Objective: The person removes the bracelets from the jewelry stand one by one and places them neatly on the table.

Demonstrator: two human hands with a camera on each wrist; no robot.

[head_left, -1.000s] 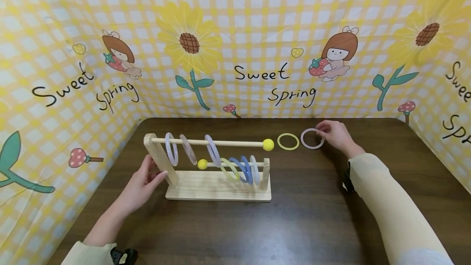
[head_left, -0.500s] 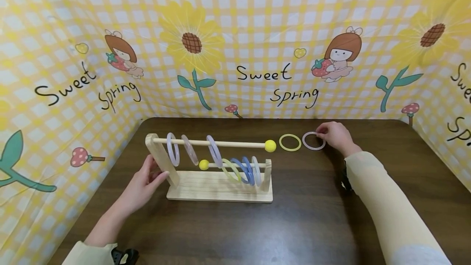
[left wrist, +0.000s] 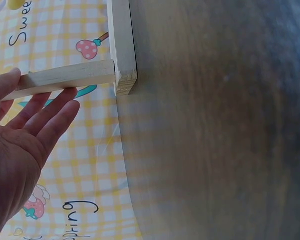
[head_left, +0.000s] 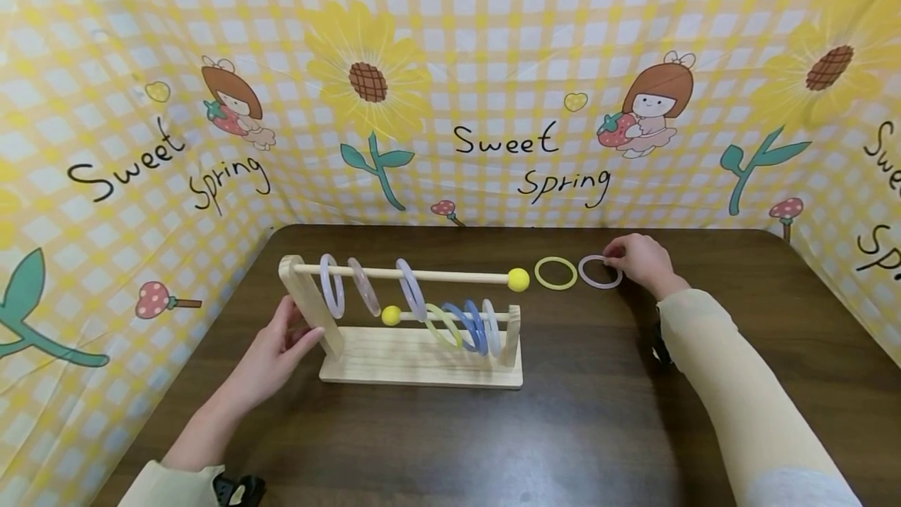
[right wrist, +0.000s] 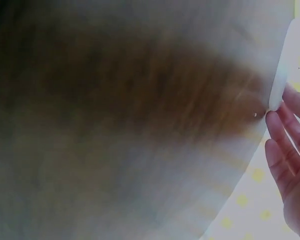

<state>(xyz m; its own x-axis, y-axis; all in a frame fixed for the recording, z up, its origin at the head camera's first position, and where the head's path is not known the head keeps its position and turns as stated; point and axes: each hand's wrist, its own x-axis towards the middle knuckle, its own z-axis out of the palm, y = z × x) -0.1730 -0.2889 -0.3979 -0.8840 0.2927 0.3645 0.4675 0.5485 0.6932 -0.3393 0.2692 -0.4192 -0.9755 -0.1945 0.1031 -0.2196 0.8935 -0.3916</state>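
Dark brown wooden table (head_left: 598, 429) carries everything. Pale wooden two-rail ring rack (head_left: 415, 366) stands just past the left fingertips; left hand (head_left: 271, 354) has straight, relaxed fingers (left wrist: 54, 112) lying against the rack's left upright post (head_left: 310, 311), gripping nothing. Right hand (head_left: 640, 260) has curled fingertips (right wrist: 277, 130) pinching the rim of the pale pink plastic ring (head_left: 600, 271), which lies flat on the table. Yellow plastic ring (head_left: 554, 273) lies flat just left of the pink ring, near the right fingers, untouched.

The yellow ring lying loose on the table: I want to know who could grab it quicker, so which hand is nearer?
Right. The right hand touches the pink ring beside the yellow ring; the left hand rests at the wooden rack.
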